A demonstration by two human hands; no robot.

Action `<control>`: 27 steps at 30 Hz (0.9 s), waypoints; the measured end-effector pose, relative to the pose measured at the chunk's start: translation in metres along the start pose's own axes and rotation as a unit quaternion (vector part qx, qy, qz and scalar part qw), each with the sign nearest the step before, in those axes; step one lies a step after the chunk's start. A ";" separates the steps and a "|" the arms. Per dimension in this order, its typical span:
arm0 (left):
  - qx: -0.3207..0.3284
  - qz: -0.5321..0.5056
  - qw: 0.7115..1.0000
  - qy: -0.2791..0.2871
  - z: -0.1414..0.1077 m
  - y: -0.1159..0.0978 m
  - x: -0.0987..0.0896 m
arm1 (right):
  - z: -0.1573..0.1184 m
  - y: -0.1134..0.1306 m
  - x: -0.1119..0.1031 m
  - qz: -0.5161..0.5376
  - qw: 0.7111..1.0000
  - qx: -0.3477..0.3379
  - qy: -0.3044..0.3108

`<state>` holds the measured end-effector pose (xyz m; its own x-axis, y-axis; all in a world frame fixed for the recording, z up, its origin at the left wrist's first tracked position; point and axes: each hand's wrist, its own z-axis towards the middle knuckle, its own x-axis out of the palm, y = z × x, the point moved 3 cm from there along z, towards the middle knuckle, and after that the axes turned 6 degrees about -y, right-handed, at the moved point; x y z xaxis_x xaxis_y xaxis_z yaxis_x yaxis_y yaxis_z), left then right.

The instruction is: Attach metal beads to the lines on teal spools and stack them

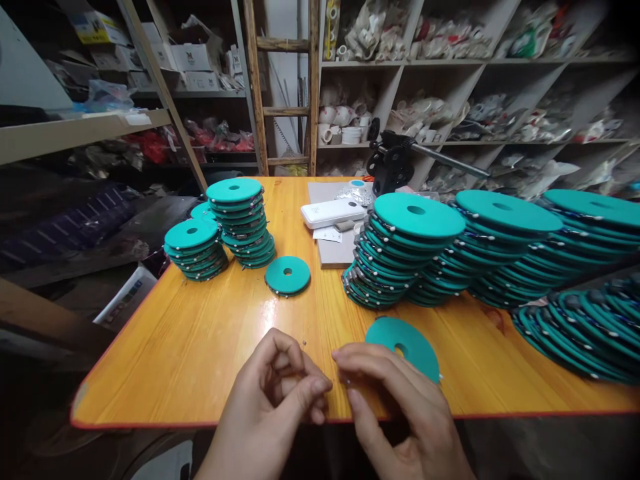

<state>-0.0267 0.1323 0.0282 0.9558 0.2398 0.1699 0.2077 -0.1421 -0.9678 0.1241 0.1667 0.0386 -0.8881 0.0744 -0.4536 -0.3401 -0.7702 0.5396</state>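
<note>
My left hand (280, 390) is above the front edge of the wooden table, its thumb pressed against its curled fingers. Whatever they pinch, if anything, is too small to make out. Close beside it, my right hand (387, 400) has its thumb and fingers apart, with nothing plainly between them. A flat teal disc (417, 343) with a centre hole lies partly behind my right hand. Another teal disc (295, 280) lies flat farther back. A tiny dark speck (305, 343) rests on the wood beyond my left fingertips.
Teal disc stacks with white-headed pins along their rims stand at left (235, 193) and right (390, 223), with several more farther right. A white power bank (333, 213) lies on a grey board (333, 257). Behind are a black clamp tool (393, 163), a wooden ladder (285, 111) and loaded shelves.
</note>
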 end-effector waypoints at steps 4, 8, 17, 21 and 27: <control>0.007 -0.002 1.000 0.010 -0.001 -0.002 0.000 | 0.001 0.000 0.001 0.013 1.000 -0.014 -0.014; 0.005 0.024 0.999 0.028 -0.003 0.000 -0.004 | 0.000 -0.002 0.002 0.051 0.999 -0.002 -0.016; 0.166 0.219 0.958 0.083 0.005 -0.004 0.024 | -0.011 -0.012 -0.007 0.023 0.997 0.035 -0.058; 0.199 0.182 0.961 0.067 0.010 -0.001 0.030 | -0.011 -0.016 -0.008 0.046 0.998 0.043 -0.027; 0.219 0.235 0.946 0.033 0.010 0.002 0.026 | -0.001 -0.014 -0.013 0.028 0.999 0.039 -0.002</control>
<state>-0.0032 0.1475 0.0291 0.9351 0.1866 -0.3012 -0.3359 0.1966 -0.9211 0.1410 0.1762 0.0362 -0.9080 0.0350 -0.4174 -0.3119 -0.7217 0.6180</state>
